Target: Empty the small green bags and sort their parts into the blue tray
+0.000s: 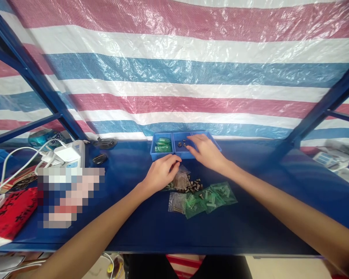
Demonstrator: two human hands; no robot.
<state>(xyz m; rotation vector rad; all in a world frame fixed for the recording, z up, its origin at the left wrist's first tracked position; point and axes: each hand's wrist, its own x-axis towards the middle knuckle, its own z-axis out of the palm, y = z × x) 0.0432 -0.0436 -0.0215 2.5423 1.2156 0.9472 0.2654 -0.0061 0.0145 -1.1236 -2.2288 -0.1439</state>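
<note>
Your right hand (207,152) covers part of the blue plastic compartment tray (163,155), so you cannot see what its right section holds. The small dark parts (182,144) in the middle section are too tiny to identify. At nine o'clock on the counter (250,224), a pixelated blurred patch (66,193) hides whatever lies there. Both your forearms are cut off by the bottom edge.

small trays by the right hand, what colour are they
Blue, seen in the head view: the small trays sit side by side, the right hand over them.
</note>
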